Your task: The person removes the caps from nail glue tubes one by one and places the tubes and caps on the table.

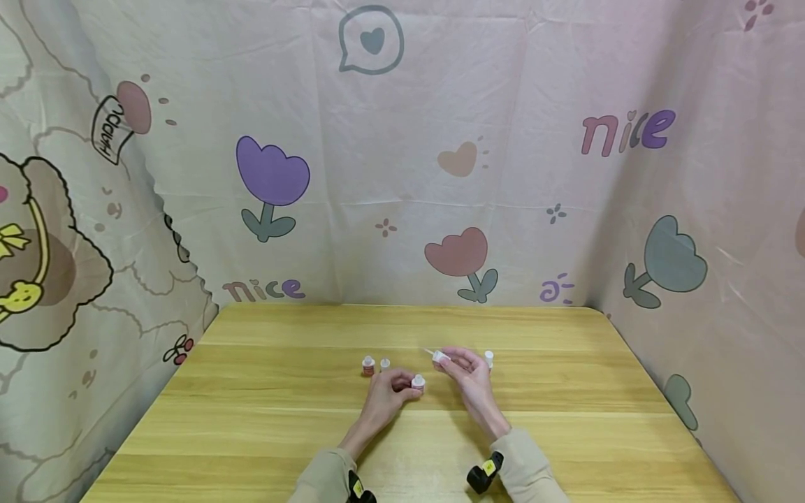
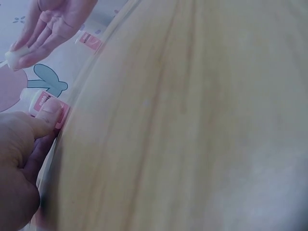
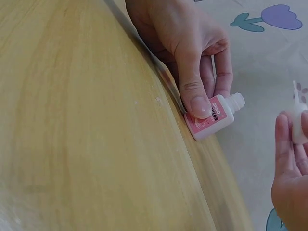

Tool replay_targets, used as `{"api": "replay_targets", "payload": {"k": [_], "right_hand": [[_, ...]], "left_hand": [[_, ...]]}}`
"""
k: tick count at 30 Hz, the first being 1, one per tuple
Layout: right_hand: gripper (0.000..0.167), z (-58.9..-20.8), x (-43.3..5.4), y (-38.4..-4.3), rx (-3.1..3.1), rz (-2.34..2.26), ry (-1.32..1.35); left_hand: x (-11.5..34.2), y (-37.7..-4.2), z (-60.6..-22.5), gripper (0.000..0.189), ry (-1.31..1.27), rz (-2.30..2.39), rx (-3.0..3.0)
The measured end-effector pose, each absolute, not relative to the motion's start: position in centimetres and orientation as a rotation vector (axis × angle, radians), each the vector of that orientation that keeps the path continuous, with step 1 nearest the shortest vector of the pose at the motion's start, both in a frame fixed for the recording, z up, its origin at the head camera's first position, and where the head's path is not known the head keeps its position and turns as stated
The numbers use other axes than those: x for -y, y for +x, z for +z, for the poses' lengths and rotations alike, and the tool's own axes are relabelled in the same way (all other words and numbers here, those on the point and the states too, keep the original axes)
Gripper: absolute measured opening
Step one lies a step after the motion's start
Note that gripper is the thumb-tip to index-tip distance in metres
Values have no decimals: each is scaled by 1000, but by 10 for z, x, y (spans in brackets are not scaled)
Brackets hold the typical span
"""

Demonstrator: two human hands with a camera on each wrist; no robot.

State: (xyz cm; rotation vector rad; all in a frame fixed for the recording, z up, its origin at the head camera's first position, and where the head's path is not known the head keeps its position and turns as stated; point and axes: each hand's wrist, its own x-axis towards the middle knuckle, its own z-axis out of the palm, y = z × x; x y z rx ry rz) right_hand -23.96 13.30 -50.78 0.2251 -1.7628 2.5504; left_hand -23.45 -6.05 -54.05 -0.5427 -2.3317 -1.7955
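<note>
My left hand (image 1: 382,406) pinches a small white bottle with a pink label (image 3: 222,119) between thumb and fingers, its base down at the tabletop. The bottle's narrow neck is uncovered, as the right wrist view shows. In my right hand (image 1: 476,390), thumb and fingertips hold a white brush cap (image 1: 441,357). A thin white applicator (image 3: 296,91) sticks out of the cap, pointing left in the head view. The cap is raised above the table, up and to the right of the bottle. Part of the bottle's label lies hidden under my left thumb.
Just beyond my left hand stand a similar small bottle (image 1: 368,367) and another small white-topped one (image 1: 385,365), its lower part hidden by the hand. A further white-capped bottle (image 1: 488,359) stands behind my right hand. The wooden table (image 1: 264,391) meets a printed cloth (image 1: 377,265) at the back.
</note>
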Motion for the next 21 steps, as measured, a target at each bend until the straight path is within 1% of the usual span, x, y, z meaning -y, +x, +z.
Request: {"api": "replay_targets", "payload": {"k": [2, 5, 21], "right_hand": [[39, -508, -133, -240, 1798, 2526, 234], [43, -510, -134, -240, 1865, 2486, 261], [34, -509, -132, -241, 2002, 2511, 126]], "left_hand": [[60, -234, -540, 17, -548, -1786, 2338], [60, -234, -540, 16, -548, -1772, 2352], [60, -231, -539, 16, -526, -1711, 2381]]}}
